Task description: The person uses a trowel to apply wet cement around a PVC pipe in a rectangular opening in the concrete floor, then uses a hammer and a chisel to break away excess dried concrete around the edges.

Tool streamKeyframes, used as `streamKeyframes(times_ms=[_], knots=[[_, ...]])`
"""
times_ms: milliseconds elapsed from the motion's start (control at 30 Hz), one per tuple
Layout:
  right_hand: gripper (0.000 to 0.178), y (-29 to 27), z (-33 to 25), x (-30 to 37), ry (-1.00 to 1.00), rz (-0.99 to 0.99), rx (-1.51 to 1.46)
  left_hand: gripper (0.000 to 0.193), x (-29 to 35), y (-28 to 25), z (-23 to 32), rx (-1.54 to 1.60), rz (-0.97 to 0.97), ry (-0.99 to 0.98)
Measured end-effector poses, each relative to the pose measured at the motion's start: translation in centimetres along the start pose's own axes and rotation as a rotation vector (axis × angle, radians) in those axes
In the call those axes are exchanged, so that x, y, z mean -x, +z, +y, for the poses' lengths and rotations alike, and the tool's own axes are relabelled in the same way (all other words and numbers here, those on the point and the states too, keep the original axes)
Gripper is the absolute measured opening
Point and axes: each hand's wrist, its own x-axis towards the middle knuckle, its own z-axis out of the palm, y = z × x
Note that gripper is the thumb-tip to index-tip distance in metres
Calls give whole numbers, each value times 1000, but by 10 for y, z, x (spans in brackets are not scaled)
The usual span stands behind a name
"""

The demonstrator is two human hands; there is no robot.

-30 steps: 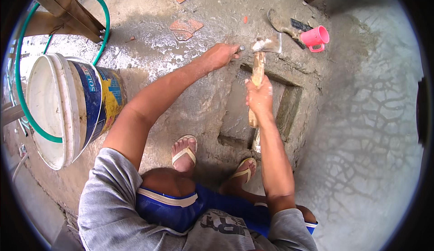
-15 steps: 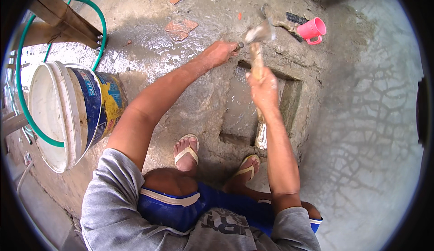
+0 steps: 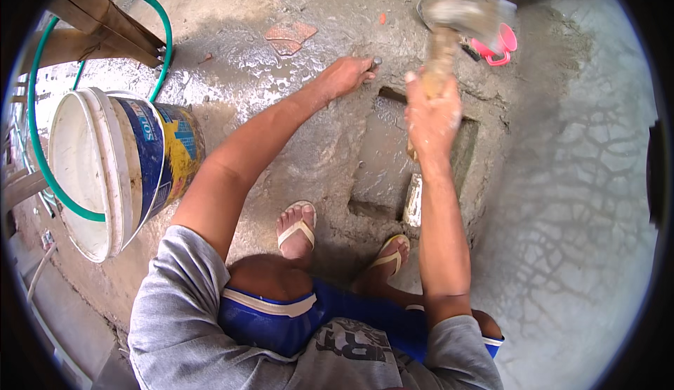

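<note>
My right hand (image 3: 434, 120) is wrapped round the wooden handle of a hammer (image 3: 458, 15), its head raised and smeared by motion. My left hand (image 3: 344, 77) is a fist round a chisel (image 3: 377, 61); only its round metal end shows, and the rest is hidden by my fingers and the floor. The chisel stands by the far left corner of a rectangular pit (image 3: 385, 144) cut in the concrete, its bottom wet. A whitish pipe piece (image 3: 413, 204) shows at the pit's near right side, partly behind my right forearm. Hammer and chisel are apart.
On the left stands a large bucket (image 3: 151, 151) with a green hose (image 3: 166, 46) looped over it, near wooden posts (image 3: 105, 32). A pink mug (image 3: 500, 58) lies at the far right. Broken tile pieces (image 3: 290, 37) lie on the wet floor beyond my left hand.
My right hand has lifted the hammer up and to the right, away from the chisel. The left hand stays at the same spot with the chisel. The view has shifted slightly.
</note>
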Motion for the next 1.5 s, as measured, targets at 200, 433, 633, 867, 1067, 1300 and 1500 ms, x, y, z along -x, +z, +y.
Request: streamKeyframes(times_ms=[200,433,633,867,1067,1300,1500], knots=[[20,28,116,-18,-198,-56,328,21,-9,8,11,-68,-68,-57],[19,22,56,15,306,-172,-338,11,26,-5,-62,767,422,-489],[19,7,131,55,523,-67,-421,12,14,-6,-10,772,338,-425],[18,30,155,84,641,-177,-400,14,31,-24,-3,414,241,-396],[19,34,154,83,646,-206,-407,22,10,-21,10,125,216,-230],[19,24,145,75,616,-159,-442,23,-18,-10,9,-116,11,33],[19,-5,114,52,533,-84,-366,20,-52,-3,4,-158,-257,-27]])
